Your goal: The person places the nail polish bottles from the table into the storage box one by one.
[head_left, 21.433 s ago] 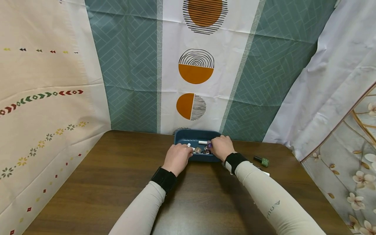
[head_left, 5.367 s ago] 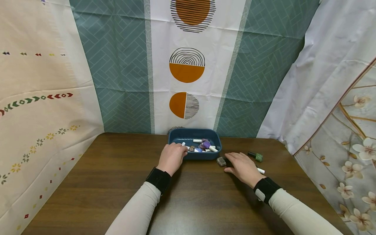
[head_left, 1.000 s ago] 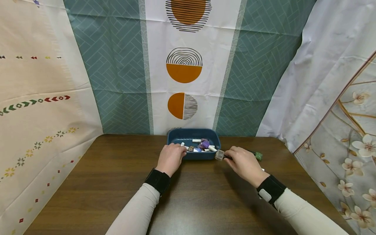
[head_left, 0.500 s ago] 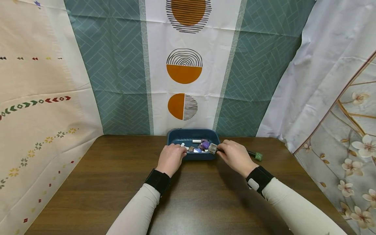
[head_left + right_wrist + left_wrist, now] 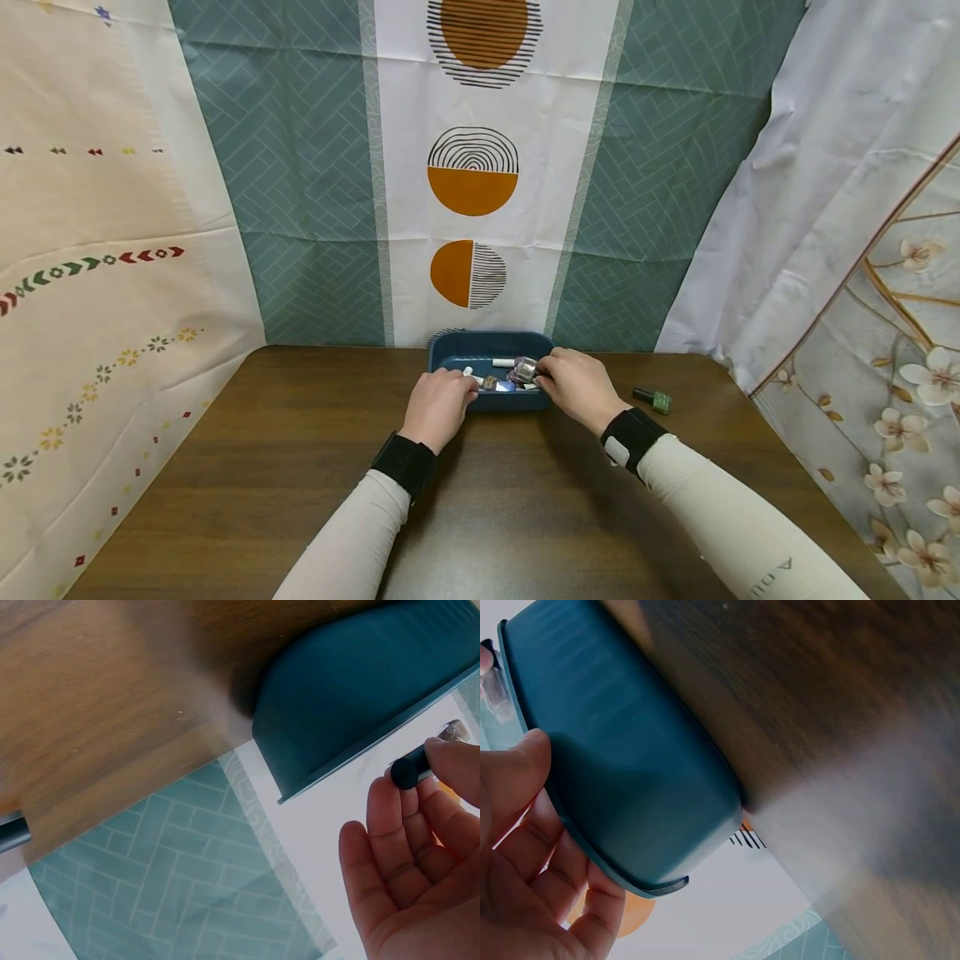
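My left hand (image 5: 438,408) grips the near-left rim of a dark blue bin (image 5: 513,402), thumb on the outer wall (image 5: 630,742) and fingers over the edge. My right hand (image 5: 581,387) pinches a nail polish bottle (image 5: 526,370) by its black cap (image 5: 406,772). The clear, glittery bottle end points left over the bin's right part. Inside the bin lie several small bottles, among them one with a white cap (image 5: 503,362) and a bluish one (image 5: 506,387). The right hand and the held bottle cover some of the contents.
A green nail polish bottle (image 5: 660,402) with a black cap lies on the brown wooden table (image 5: 337,433), right of the bin. Patterned cloth (image 5: 322,208) hangs close behind the bin at the table's back edge. More cloth hangs at both sides.
My right hand has carried the black-capped bottle from the table right of the bin leftward over its rim. Earlier it held a purple bottle in the bin. The left hand has stayed on the rim.
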`<move>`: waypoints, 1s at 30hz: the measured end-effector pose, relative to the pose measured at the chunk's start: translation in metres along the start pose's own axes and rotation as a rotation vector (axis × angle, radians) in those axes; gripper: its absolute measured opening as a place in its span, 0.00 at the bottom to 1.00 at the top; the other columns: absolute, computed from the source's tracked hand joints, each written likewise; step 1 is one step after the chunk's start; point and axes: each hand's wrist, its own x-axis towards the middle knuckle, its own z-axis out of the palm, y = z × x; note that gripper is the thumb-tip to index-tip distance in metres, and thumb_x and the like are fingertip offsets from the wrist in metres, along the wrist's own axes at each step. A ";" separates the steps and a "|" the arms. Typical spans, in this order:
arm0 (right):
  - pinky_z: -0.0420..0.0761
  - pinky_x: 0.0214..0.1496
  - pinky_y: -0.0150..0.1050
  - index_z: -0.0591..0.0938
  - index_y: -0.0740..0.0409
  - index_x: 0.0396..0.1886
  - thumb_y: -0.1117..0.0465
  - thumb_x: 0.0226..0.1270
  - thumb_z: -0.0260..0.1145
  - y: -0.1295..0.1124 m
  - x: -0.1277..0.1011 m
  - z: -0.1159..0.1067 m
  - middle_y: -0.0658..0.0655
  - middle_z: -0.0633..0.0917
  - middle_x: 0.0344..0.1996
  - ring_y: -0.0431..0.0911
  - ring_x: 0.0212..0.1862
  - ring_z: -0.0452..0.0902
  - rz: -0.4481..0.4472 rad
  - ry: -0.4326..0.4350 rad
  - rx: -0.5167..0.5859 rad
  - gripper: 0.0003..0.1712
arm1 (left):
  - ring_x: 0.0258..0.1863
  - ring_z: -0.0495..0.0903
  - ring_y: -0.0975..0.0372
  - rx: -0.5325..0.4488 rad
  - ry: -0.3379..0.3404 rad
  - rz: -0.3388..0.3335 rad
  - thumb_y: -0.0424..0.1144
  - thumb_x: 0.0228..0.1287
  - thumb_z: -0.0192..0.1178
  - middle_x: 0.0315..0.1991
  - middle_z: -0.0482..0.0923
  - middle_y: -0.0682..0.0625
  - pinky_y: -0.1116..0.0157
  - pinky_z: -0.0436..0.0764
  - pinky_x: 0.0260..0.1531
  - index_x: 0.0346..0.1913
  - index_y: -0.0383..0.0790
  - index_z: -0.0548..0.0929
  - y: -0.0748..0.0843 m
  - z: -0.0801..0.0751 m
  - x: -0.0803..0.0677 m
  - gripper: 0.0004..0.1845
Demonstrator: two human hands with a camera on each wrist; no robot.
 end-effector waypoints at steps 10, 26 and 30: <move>0.84 0.39 0.45 0.94 0.59 0.47 0.60 0.76 0.77 -0.007 0.021 0.011 0.53 0.86 0.34 0.47 0.35 0.79 0.035 -0.042 0.012 0.07 | 0.41 0.85 0.54 -0.002 0.000 -0.001 0.39 0.75 0.74 0.40 0.91 0.50 0.52 0.84 0.49 0.49 0.46 0.96 -0.001 0.002 0.000 0.06; 0.86 0.42 0.49 0.94 0.58 0.44 0.59 0.77 0.76 -0.018 0.041 0.032 0.54 0.86 0.33 0.50 0.37 0.83 0.134 -0.111 -0.027 0.07 | 0.40 0.84 0.55 0.011 0.010 0.013 0.40 0.75 0.75 0.39 0.91 0.51 0.53 0.83 0.47 0.48 0.46 0.95 0.000 0.001 0.000 0.05; 0.86 0.43 0.49 0.94 0.57 0.43 0.59 0.77 0.76 -0.020 0.043 0.035 0.54 0.86 0.33 0.50 0.38 0.84 0.140 -0.123 -0.040 0.06 | 0.39 0.84 0.54 0.011 0.023 0.026 0.39 0.75 0.75 0.38 0.90 0.51 0.53 0.83 0.46 0.47 0.45 0.95 -0.001 0.002 -0.001 0.04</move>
